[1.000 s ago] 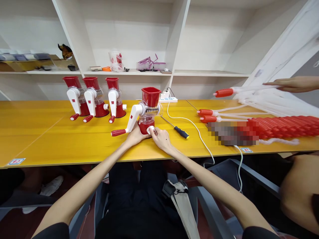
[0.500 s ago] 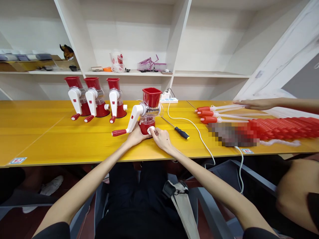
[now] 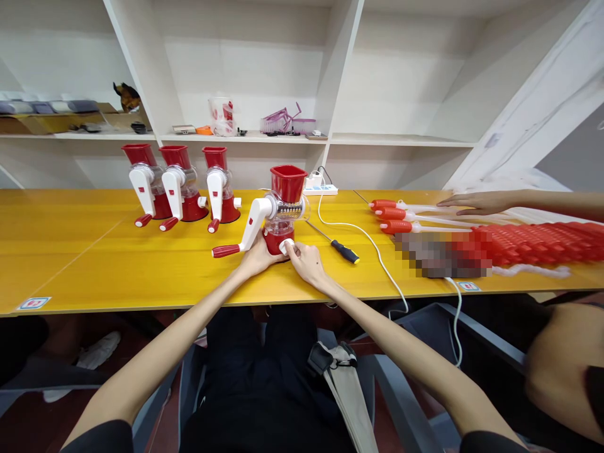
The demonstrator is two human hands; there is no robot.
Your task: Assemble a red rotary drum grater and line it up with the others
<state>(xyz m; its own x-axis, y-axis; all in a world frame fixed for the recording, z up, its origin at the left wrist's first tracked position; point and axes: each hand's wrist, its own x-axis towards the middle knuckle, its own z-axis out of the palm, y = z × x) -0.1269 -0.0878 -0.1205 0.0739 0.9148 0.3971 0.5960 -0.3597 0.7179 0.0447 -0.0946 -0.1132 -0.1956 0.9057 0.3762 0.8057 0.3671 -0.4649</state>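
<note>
Both hands are working at the foot of a red hand-crank grater (image 3: 279, 211) on the yellow table (image 3: 94, 264).

From the head view, the left hand (image 3: 257, 257) is curling against the grater's red base, bracing it, while the right hand (image 3: 304, 263) is pinching the small white knob (image 3: 285, 245) at the base front between thumb and fingertips. The step looks like locking the base down; the next move likely calls for a firm twist with the base held steady. Three more graters (image 3: 182, 185) are standing in a row to the left, a screwdriver (image 3: 336, 244) is lying just beside it, and another person's hand (image 3: 476, 202) is resting on red-handled parts (image 3: 394, 216) well apart.
</note>
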